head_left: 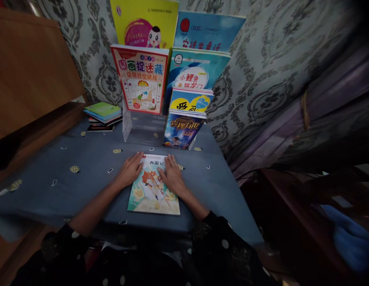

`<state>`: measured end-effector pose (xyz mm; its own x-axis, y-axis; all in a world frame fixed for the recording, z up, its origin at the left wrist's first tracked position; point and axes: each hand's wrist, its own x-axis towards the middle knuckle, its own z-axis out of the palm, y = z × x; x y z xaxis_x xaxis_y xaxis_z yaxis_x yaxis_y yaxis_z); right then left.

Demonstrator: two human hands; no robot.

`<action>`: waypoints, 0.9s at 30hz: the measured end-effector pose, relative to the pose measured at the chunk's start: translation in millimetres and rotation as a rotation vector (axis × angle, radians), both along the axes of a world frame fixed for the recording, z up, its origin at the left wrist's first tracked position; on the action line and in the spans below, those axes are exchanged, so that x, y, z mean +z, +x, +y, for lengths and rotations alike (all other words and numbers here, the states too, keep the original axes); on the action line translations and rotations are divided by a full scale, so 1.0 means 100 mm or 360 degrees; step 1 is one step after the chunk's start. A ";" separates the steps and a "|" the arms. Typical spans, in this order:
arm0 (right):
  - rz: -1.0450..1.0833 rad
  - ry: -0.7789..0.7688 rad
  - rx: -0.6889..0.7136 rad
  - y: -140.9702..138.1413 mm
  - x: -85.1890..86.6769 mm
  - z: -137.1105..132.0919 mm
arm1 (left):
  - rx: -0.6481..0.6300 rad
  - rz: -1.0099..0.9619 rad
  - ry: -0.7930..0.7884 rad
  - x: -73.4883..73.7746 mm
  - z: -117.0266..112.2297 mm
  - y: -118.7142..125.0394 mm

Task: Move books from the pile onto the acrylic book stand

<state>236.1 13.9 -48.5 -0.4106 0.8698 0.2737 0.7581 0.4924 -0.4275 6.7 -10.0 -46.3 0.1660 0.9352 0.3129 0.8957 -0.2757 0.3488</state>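
Observation:
A picture book with a colourful cover lies flat on the blue-grey tablecloth in front of me. My left hand rests flat on its upper left edge, fingers stretched out. On the book's upper right part lies my right hand, fingers also extended and flat. Neither hand grips anything.
A clear tiered display stand behind the book holds several upright children's books. A small stack of books lies at the table's back left. A wooden panel stands at the left, a patterned wall behind, curtains and dark furniture at the right.

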 end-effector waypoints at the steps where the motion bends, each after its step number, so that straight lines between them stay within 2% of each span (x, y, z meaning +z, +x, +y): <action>1: -0.0011 0.0020 0.0017 0.01 -0.01 -0.04 | -0.0004 0.0003 0.0000 0.00 -0.01 0.00; 5: -0.0066 0.0064 0.0071 0.09 0.00 -0.29 | 0.0008 0.0009 -0.0018 0.02 -0.02 -0.01; 11: -0.0169 0.0090 0.0238 0.26 0.04 -0.86 | 0.0000 0.0006 -0.0050 0.04 -0.04 0.00; 14: -0.0213 0.0101 0.0310 0.32 0.05 -1.03 | 0.0008 0.0001 -0.0060 0.05 -0.06 0.00; 27: -0.0219 0.0058 0.0330 0.34 0.15 -1.04 | -0.0112 0.0151 -0.0040 0.07 -0.04 -0.03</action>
<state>270.1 -90.4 -33.2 -0.6148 0.7536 0.2327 0.6891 0.6568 -0.3063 3.6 -14.0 -39.2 0.2593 0.9276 0.2690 0.9039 -0.3312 0.2708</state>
